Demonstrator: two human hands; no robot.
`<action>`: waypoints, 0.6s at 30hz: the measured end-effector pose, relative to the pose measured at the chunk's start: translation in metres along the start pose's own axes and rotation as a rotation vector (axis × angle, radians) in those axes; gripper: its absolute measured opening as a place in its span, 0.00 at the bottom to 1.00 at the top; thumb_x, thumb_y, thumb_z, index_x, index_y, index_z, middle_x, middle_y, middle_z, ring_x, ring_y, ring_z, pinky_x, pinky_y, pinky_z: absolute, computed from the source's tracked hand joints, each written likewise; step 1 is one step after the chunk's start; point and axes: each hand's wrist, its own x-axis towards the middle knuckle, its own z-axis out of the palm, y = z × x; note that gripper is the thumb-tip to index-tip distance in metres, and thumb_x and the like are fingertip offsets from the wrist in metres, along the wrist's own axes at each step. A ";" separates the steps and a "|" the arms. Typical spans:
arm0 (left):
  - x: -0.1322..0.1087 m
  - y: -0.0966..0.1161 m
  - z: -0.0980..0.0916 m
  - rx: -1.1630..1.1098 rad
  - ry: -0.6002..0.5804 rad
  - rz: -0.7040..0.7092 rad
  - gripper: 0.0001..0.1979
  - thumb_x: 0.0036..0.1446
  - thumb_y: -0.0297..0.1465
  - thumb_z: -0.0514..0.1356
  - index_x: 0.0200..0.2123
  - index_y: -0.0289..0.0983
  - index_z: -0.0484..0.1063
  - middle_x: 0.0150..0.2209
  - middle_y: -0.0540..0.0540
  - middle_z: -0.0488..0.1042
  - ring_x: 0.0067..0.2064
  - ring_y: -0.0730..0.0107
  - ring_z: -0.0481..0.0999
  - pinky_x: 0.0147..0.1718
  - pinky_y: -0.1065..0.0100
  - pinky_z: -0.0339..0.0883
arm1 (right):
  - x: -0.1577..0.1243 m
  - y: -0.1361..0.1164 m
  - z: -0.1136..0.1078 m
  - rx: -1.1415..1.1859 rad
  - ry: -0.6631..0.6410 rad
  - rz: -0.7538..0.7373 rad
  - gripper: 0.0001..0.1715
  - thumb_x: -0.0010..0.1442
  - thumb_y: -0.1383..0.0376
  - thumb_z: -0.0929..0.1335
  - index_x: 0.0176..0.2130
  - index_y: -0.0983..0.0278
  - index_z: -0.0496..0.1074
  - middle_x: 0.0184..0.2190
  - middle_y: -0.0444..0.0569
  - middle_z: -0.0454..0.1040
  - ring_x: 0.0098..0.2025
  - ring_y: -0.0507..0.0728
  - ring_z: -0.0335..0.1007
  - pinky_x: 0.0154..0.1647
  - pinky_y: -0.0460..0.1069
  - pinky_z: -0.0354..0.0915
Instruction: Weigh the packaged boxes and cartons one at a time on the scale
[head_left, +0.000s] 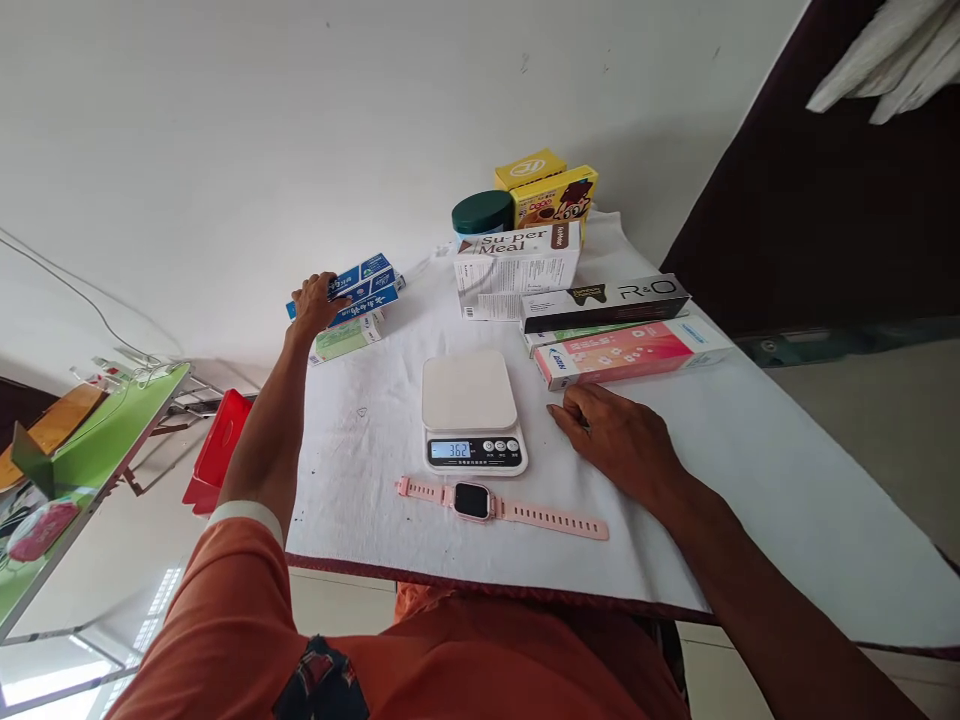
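My left hand (313, 302) reaches to the far left of the table, its fingers closed over one of the blue toothpaste boxes (364, 275) stacked there. Under and in front of them lies a light green box (349, 338). At the centre sits a white kitchen scale (470, 392) with a bare pan; its lit display seems to read -362. My right hand (611, 430) rests loosely curled on the cloth, right of the scale, with nothing visible in it. Just beyond its knuckles is a pink-and-orange toothpaste box (630, 352).
A pink-strapped smartwatch (472, 501) lies before the scale. Behind the pink box is a black-and-white R&O box (606, 302). Farther back stand a Su-per Meal box (517, 275), a green-lidded jar (482, 211) and yellow boxes (555, 200). White cloth (360, 440) covers the table.
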 end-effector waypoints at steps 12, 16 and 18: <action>0.010 -0.001 0.000 0.075 -0.135 -0.037 0.34 0.67 0.44 0.54 0.73 0.42 0.59 0.71 0.31 0.65 0.72 0.37 0.61 0.68 0.38 0.51 | 0.000 0.001 0.002 -0.034 0.009 -0.035 0.16 0.70 0.60 0.62 0.29 0.60 0.63 0.29 0.49 0.73 0.28 0.56 0.64 0.30 0.50 0.52; 0.006 0.002 -0.002 0.046 -0.077 -0.032 0.40 0.63 0.47 0.60 0.74 0.40 0.58 0.72 0.28 0.61 0.73 0.33 0.58 0.68 0.36 0.51 | 0.001 -0.001 0.000 -0.054 -0.004 -0.021 0.16 0.70 0.61 0.62 0.30 0.60 0.67 0.30 0.50 0.75 0.29 0.56 0.67 0.30 0.50 0.52; 0.002 0.012 -0.003 0.017 0.020 0.005 0.40 0.63 0.49 0.62 0.73 0.40 0.59 0.71 0.27 0.62 0.73 0.31 0.59 0.68 0.36 0.52 | 0.002 -0.005 -0.004 -0.057 -0.034 -0.002 0.15 0.70 0.62 0.62 0.31 0.61 0.69 0.32 0.50 0.76 0.31 0.57 0.68 0.32 0.50 0.53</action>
